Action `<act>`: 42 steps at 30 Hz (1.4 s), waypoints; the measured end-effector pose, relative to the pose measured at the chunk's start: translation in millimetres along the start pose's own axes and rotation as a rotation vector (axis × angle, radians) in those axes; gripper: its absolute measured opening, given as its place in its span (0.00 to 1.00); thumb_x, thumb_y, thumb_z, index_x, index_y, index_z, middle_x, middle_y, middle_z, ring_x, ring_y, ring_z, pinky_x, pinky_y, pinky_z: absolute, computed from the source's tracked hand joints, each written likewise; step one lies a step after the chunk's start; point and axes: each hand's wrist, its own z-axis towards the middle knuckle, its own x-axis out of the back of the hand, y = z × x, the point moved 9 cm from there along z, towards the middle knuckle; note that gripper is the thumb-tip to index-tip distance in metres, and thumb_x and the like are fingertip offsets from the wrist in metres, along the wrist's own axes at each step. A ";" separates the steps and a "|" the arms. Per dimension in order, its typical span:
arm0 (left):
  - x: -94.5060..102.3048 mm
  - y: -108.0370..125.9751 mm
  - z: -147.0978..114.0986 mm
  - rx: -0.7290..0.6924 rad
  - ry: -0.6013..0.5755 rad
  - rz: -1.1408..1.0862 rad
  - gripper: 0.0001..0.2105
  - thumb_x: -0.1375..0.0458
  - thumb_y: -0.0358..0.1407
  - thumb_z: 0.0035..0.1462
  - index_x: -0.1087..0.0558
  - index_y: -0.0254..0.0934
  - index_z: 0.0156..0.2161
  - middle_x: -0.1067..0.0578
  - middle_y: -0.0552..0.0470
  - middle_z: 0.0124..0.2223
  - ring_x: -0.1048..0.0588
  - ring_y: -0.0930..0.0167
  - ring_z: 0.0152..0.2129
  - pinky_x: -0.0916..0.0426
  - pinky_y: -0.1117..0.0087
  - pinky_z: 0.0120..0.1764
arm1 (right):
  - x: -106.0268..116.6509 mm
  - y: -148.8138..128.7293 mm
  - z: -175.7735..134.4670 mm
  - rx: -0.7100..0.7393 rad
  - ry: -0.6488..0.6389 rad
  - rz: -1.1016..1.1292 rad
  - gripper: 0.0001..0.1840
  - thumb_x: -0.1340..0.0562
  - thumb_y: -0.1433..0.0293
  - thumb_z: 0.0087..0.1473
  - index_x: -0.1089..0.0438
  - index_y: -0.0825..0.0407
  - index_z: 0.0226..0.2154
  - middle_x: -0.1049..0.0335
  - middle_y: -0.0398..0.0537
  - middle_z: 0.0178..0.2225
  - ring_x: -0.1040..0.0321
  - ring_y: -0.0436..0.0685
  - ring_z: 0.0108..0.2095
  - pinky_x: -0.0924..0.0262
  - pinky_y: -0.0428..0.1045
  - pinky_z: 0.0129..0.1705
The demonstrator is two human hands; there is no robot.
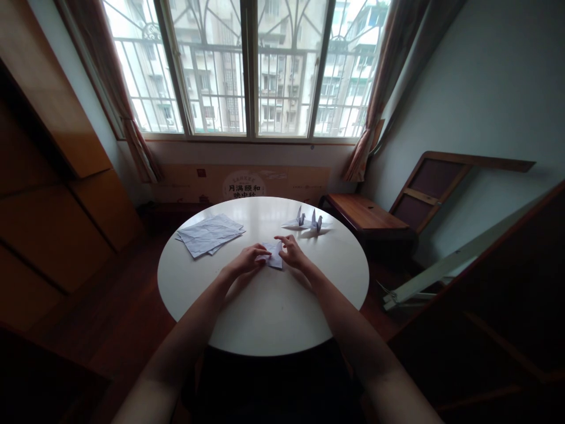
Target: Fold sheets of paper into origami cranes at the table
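A barred window [212, 76] fills the space well beyond both hands. Under the hands spreads a round white table [273, 318]. A loose stack of creased, pale paper sheets [212, 232] lies beyond and left of the left hand [248, 259], which is near but apart from the right hand [292, 253]. Beyond the right hand, slightly to its right, stand two folded paper birds [317, 224] with pointed, upright parts. Smallest is the folded paper [275, 259] between the hands: pale, bluish-white, flat and roughly four-sided, its left part covered by fingers. The left thumb and fingers pinch that side; the right index finger extends above the other, its grip unclear.
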 end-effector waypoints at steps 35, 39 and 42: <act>-1.0 -14.4 -3.8 0.275 -0.044 0.096 0.16 0.47 0.39 0.61 0.27 0.44 0.53 0.30 0.46 0.59 0.36 0.62 0.59 0.50 0.54 0.62 | -3.7 -2.7 -7.6 -0.097 -0.147 -0.222 0.17 0.39 0.66 0.55 0.26 0.45 0.48 0.33 0.51 0.52 0.40 0.64 0.53 0.49 0.57 0.56; 3.8 -12.9 -4.7 0.242 -0.016 0.057 0.17 0.41 0.39 0.56 0.26 0.45 0.51 0.29 0.48 0.57 0.34 0.62 0.57 0.45 0.58 0.60 | -2.8 -5.2 -8.5 -0.100 -0.166 -0.231 0.18 0.39 0.66 0.54 0.27 0.44 0.49 0.33 0.50 0.52 0.40 0.64 0.53 0.49 0.57 0.56; 6.0 -8.8 -5.3 0.202 -0.049 -0.036 0.20 0.35 0.45 0.49 0.23 0.43 0.48 0.28 0.47 0.56 0.31 0.60 0.55 0.39 0.61 0.57 | -2.3 -7.1 -9.0 -0.102 -0.179 -0.229 0.18 0.39 0.66 0.55 0.27 0.45 0.49 0.33 0.51 0.53 0.40 0.64 0.53 0.49 0.57 0.56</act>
